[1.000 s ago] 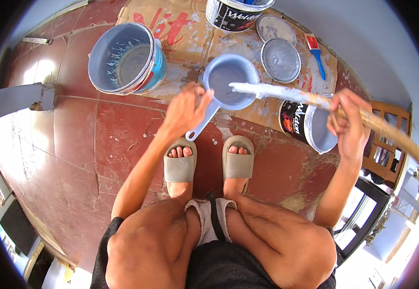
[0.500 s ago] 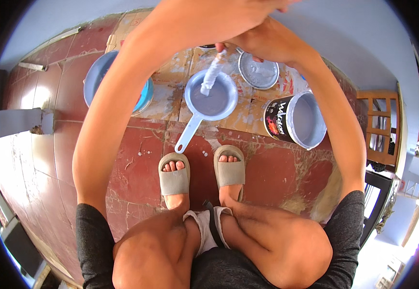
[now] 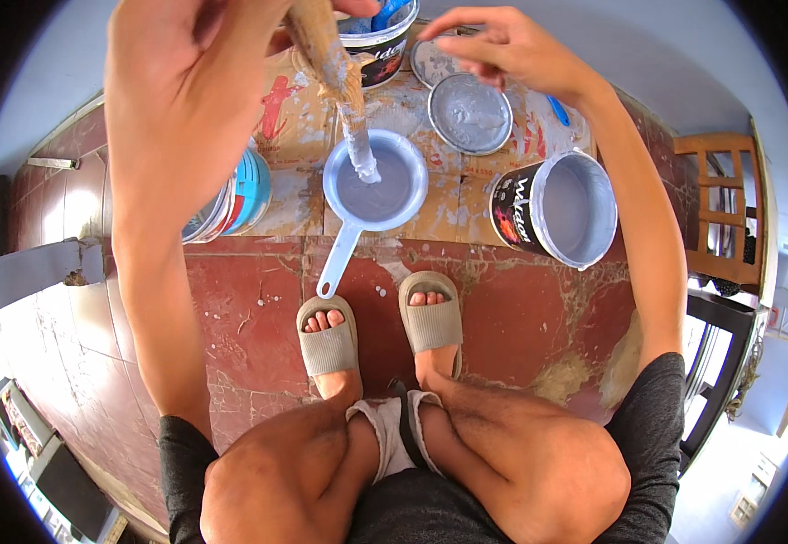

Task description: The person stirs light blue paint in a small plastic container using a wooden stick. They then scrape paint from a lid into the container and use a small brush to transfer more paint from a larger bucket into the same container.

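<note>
My left hand [image 3: 208, 63] is closed round the upper part of a wooden stick [image 3: 328, 56], partly cut off by the top edge. The stick slants down, its lower end thick with pale paint, and its tip is in or just above the grey-blue paint in a light blue plastic dipper [image 3: 346, 238]. The dipper rests on cardboard, its handle pointing toward my feet. My right hand [image 3: 493, 50] is off the stick, fingers apart and holding nothing, above a paint-smeared round lid [image 3: 471, 113].
An open black bucket of grey-blue paint [image 3: 548, 208] stands to the right. Another bucket [image 3: 383, 59] with something blue in it is at the back. A blue-banded bucket [image 3: 251, 195] sits left, partly behind my forearm. Paint-stained cardboard [image 3: 290, 127] covers the red tiles; a wooden chair [image 3: 715, 213] is far right.
My hands were together above the stick; now the right hand has come away to the right with its fingers spread. My left hand has moved left, and more of the stick shows.
</note>
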`<state>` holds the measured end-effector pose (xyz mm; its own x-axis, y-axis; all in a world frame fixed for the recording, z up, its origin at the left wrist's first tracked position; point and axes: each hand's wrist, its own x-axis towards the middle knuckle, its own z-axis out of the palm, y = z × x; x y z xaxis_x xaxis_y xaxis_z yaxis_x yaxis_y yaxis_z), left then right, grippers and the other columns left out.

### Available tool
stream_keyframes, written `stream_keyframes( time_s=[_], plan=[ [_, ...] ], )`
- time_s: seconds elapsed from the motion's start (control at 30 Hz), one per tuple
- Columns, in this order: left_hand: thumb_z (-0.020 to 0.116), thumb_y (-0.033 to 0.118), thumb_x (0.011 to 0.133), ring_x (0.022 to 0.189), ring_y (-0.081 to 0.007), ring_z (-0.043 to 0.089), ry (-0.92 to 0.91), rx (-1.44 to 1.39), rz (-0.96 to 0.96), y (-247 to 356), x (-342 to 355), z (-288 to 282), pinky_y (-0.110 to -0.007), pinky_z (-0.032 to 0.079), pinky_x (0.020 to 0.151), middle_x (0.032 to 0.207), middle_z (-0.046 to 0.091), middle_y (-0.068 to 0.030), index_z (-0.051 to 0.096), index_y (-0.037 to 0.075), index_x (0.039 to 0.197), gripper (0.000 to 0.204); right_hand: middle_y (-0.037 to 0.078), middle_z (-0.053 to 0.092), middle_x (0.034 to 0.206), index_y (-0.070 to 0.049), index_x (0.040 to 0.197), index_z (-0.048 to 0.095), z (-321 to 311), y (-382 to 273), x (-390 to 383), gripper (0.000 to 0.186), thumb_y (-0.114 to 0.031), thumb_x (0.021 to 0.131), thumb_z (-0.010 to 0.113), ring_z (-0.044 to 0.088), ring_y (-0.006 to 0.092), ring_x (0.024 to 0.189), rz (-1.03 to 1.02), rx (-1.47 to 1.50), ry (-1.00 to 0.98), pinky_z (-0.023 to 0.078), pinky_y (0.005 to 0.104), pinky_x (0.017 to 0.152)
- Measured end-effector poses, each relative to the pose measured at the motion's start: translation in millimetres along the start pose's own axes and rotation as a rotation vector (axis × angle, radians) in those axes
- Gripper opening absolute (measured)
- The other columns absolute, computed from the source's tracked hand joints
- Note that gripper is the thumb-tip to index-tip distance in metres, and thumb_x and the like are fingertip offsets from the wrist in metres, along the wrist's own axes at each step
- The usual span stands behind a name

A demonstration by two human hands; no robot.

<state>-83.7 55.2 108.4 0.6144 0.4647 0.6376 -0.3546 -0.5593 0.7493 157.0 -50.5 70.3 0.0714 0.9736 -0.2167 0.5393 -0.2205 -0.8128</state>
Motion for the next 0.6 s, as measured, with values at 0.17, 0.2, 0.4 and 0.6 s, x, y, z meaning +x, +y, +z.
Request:
stream_keyframes(
  time_s=[0.17, 0.2, 0.4, 0.6],
  plan=[
    [0.04, 0.021, 0.104, 0.096, -0.0299, 0.066, -0.078, 0.038, -0.119, 1.3, -19.6, -29.4, -0.036, 0.056, 0.081, 0.102, 0.061, -0.0214, 0.043, -0.005, 0.124, 0.032, 0.013, 0.065, 0.101, -0.007, 0.127, 0.056, -26.0, 161.0, 49.5, 0.038, -0.022, 0.093, 0.06, 0.061, 0.0191, 0.086, 0.123, -0.396, 0.109, 0.049, 0.0321, 0.078],
    [0.037, 0.022, 0.105, 0.097, -0.0294, 0.066, -0.066, 0.064, -0.148, -1.3, -23.3, -29.6, -0.037, 0.056, 0.082, 0.102, 0.061, -0.0216, 0.04, -0.005, 0.126, 0.034, 0.016, 0.065, 0.108, -0.006, 0.131, 0.053, -22.1, 186.5, 50.6, 0.04, -0.018, 0.093, 0.057, 0.063, 0.0261, 0.097, 0.105, -0.513, 0.098, 0.049, 0.0375, 0.088],
    [0.035, 0.024, 0.105, 0.094, -0.031, 0.067, -0.101, 0.101, -0.134, -12.1, -33.5, -39.6, -0.04, 0.057, 0.081, 0.101, 0.061, -0.0213, 0.04, -0.003, 0.125, 0.034, 0.023, 0.055, 0.13, -0.009, 0.139, 0.047, -2.7, 252.9, 88.5, 0.051, -0.006, 0.088, 0.053, 0.051, 0.0401, 0.122, 0.161, -0.839, 0.082, 0.039, 0.0479, 0.105],
    [0.032, 0.029, 0.106, 0.094, -0.0309, 0.067, -0.086, 0.037, -0.203, -9.3, -36.6, -43.3, -0.042, 0.057, 0.081, 0.102, 0.061, -0.0208, 0.037, -0.001, 0.128, 0.038, 0.02, 0.055, 0.133, -0.012, 0.137, 0.05, 10.1, 260.5, 105.8, 0.054, 0.0, 0.085, 0.057, 0.051, 0.0353, 0.124, 0.272, -0.784, -0.019, 0.042, 0.0424, 0.105]
  ],
)
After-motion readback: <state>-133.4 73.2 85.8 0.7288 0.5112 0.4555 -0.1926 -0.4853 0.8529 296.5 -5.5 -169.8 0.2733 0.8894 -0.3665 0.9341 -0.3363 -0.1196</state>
